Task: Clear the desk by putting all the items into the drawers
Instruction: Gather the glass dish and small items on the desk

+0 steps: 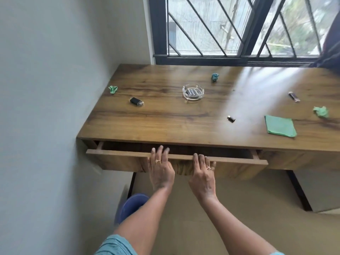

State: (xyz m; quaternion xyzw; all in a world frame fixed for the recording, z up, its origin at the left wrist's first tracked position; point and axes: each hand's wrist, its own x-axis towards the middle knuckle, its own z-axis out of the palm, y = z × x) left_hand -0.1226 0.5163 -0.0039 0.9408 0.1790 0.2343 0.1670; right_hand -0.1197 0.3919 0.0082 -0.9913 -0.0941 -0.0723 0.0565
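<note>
The wooden desk point(165, 124) has its left drawer point(117, 160) pulled out a little, and the inside is dark. My left hand point(161, 169) lies over the top edge of the drawer front with fairly straight fingers. My right hand point(202, 172) grips that edge beside it, fingers curled over and thumb on the front face. On the desktop lie a glass ashtray point(193, 97) with a dark item in it, a black USB stick point(136, 101), a small black adapter point(231, 119), a dark stick-shaped item point(294, 97), a folded green cloth point(280, 126) and three crumpled green papers point(113, 89) point(214, 77) point(321, 111).
A grey wall runs along the desk's left side. A barred window point(230, 26) stands behind the desk, with dark fabric point(331, 43) at its right. To the right is a second drawer front point(303, 160), closed. Below are a black desk leg point(299, 192) and my blue slipper point(132, 205).
</note>
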